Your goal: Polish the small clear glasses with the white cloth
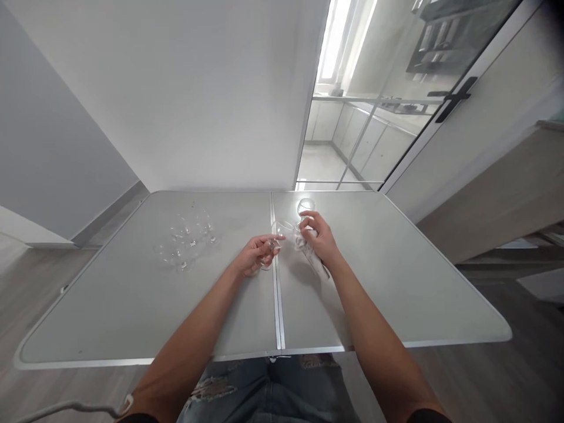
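Note:
My left hand point(261, 254) is closed around the stem end of a clear stemmed glass point(284, 229), held tilted above the middle of the table. At the bowl's right side, my right hand point(321, 236) grips a crumpled whitish cloth point(314, 257) that hangs down below the fingers. Whether the cloth touches the glass is hard to make out. Just beyond my right hand stands another clear glass point(305, 205), its lower part hidden by the fingers. Several clear glasses point(187, 241) are grouped on the left half of the table.
The pale folding table point(396, 294) has a metal seam point(277, 305) down its middle and a metal edge. A white wall point(211, 106) rises at its far side. A glass-paned door point(374, 129) with a black handle point(456, 100) is at the right. A cable point(70, 406) lies at lower left.

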